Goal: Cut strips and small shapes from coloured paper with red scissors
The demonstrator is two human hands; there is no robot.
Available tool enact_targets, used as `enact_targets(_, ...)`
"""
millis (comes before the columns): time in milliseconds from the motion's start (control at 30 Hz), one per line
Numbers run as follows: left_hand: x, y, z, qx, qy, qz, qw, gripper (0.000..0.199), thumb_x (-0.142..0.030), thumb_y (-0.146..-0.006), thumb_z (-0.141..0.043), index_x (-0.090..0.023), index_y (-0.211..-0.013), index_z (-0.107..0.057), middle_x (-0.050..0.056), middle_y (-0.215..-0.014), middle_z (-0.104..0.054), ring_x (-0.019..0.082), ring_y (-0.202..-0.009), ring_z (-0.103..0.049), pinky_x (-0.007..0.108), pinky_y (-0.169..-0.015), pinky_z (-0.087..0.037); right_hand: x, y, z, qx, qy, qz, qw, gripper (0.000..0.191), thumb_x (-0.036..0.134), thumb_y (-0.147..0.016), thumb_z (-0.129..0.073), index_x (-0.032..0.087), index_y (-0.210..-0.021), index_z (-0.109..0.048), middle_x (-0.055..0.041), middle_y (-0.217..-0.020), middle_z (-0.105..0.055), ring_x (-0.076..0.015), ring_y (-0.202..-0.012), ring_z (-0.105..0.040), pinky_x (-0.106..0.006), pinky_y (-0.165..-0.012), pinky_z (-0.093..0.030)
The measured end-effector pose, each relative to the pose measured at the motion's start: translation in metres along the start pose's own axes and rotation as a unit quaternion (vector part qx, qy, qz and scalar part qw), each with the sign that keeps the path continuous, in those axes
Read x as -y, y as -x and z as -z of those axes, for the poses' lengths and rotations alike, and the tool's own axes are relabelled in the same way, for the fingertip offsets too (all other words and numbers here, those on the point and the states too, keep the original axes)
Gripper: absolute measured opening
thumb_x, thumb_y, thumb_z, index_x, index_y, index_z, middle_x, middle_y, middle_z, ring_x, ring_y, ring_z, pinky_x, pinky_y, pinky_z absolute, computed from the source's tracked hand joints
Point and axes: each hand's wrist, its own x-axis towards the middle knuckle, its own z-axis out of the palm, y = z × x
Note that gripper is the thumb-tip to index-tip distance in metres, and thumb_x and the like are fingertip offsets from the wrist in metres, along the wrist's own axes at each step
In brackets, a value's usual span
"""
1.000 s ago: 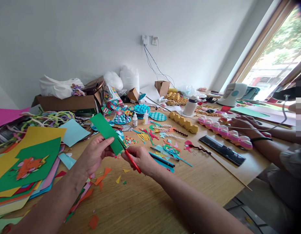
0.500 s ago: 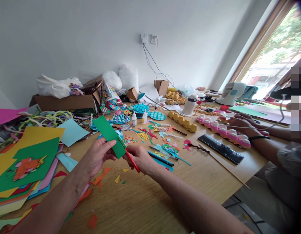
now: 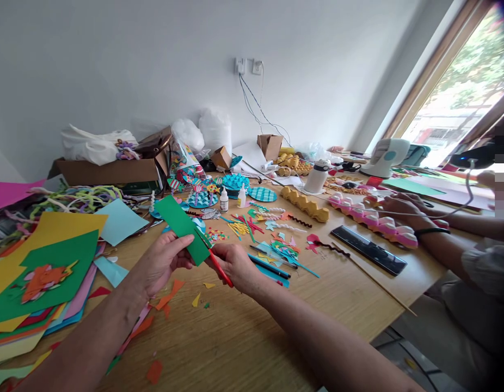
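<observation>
A strip of green paper [image 3: 176, 218] is pinched between the thumb and fingers of my left hand [image 3: 167, 258]. My right hand [image 3: 235, 265] is closed around a pair of scissors [image 3: 220, 268] with red handles. Its blades lie at the right edge of the green paper, and the scissors' handle loops are partly hidden by my fingers. On the wooden table [image 3: 219, 337] below lie small scraps, among them an orange paper scrap [image 3: 170, 294] and a yellow one.
Coloured paper sheets [image 3: 68, 228] are stacked at the left. Glue bottles [image 3: 223, 200], pens [image 3: 272, 267], a phone [image 3: 368, 250] and a thin stick [image 3: 385, 286] lie beyond my hands. At the right, another person's hands [image 3: 403, 207] rest by a pink-painted egg carton strip [image 3: 370, 220].
Hardly anything differs. Both hands keep the green paper and scissors in nearly the same place, and the view has shifted very slightly.
</observation>
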Motion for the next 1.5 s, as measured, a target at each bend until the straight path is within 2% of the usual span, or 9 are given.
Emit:
enact_targets(200, -0.0024, 0.0008, 0.0023, -0.040, 0.004, -0.038, 0.998, 0.025, -0.036, -0.064, -0.070, -0.016, -0.073, -0.058, 0.000, -0.061, -0.067, 0.012, -0.048, -0.059, 0.023, -0.044, -0.049, -0.0007, -0.0012, -0.0023, 0.000, 0.022, -0.006, 1.000, 0.040, 0.049, -0.080, -0.049, 0.015, -0.061, -0.052, 0.0052, -0.045, -0.038, -0.0056, -0.045, -0.033, -0.019, -0.043, -0.020)
enact_targets(367, -0.0024, 0.0001, 0.0014, -0.049, -0.001, -0.032, 0.998, 0.023, -0.033, -0.061, -0.073, -0.015, -0.066, -0.059, -0.001, -0.056, -0.065, 0.012, -0.046, -0.058, 0.021, -0.043, -0.049, 0.0002, -0.0003, -0.0009, 0.007, 0.041, 0.000, 0.999, 0.037, 0.046, -0.081, -0.048, 0.014, -0.062, -0.054, 0.0044, -0.046, -0.042, -0.0061, -0.046, -0.036, -0.019, -0.044, -0.022)
enact_targets(533, -0.0020, 0.0012, 0.0000, -0.029, -0.007, -0.009, 1.000, 0.022, -0.032, -0.061, -0.073, -0.016, -0.064, -0.058, -0.002, -0.052, -0.063, 0.011, -0.044, -0.056, 0.022, -0.042, -0.049, 0.0000, 0.0001, 0.0016, 0.013, 0.052, 0.007, 0.999, 0.029, 0.037, -0.083, -0.047, 0.015, -0.065, -0.054, 0.0042, -0.049, -0.046, -0.0063, -0.047, -0.039, -0.018, -0.044, -0.024)
enact_targets(867, -0.0006, 0.0007, 0.0021, -0.003, 0.007, 0.006, 1.000, 0.020, -0.029, -0.063, -0.073, -0.016, -0.062, -0.058, -0.003, -0.052, -0.062, 0.010, -0.044, -0.055, 0.021, -0.042, -0.048, -0.0005, 0.0003, 0.0003, 0.012, 0.046, 0.010, 0.999, 0.029, 0.036, -0.083, -0.048, 0.015, -0.064, -0.052, 0.0042, -0.049, -0.046, -0.0065, -0.047, -0.040, -0.019, -0.045, -0.025)
enact_targets(1167, 0.0012, -0.0005, 0.0044, -0.013, 0.000, 0.005, 1.000, 0.021, -0.030, -0.062, -0.073, -0.015, -0.063, -0.058, -0.002, -0.054, -0.064, 0.010, -0.044, -0.055, 0.021, -0.042, -0.047, -0.0044, -0.0012, -0.0013, 0.003, 0.047, 0.021, 0.999, 0.033, 0.036, -0.084, -0.045, 0.016, -0.058, -0.047, 0.0039, -0.047, -0.043, -0.0060, -0.046, -0.037, -0.019, -0.043, -0.022)
enact_targets(1333, -0.0015, 0.0007, 0.0025, -0.050, -0.007, -0.033, 0.998, 0.025, -0.036, -0.062, -0.072, -0.016, -0.070, -0.058, -0.001, -0.059, -0.065, 0.012, -0.049, -0.058, 0.024, -0.045, -0.049, -0.0063, -0.0022, -0.0027, -0.002, 0.052, 0.016, 0.999, 0.034, 0.039, -0.084, -0.046, 0.016, -0.059, -0.049, 0.0044, -0.047, -0.043, -0.0059, -0.045, -0.037, -0.019, -0.044, -0.022)
enact_targets(1500, -0.0032, -0.0001, 0.0011, -0.054, -0.019, -0.044, 0.997, 0.026, -0.037, -0.060, -0.072, -0.015, -0.065, -0.058, -0.001, -0.056, -0.064, 0.012, -0.048, -0.057, 0.023, -0.045, -0.049, -0.0063, -0.0016, -0.0030, 0.005, 0.054, 0.015, 0.998, 0.031, 0.038, -0.082, -0.048, 0.015, -0.061, -0.051, 0.0045, -0.047, -0.044, -0.0060, -0.046, -0.037, -0.019, -0.044, -0.022)
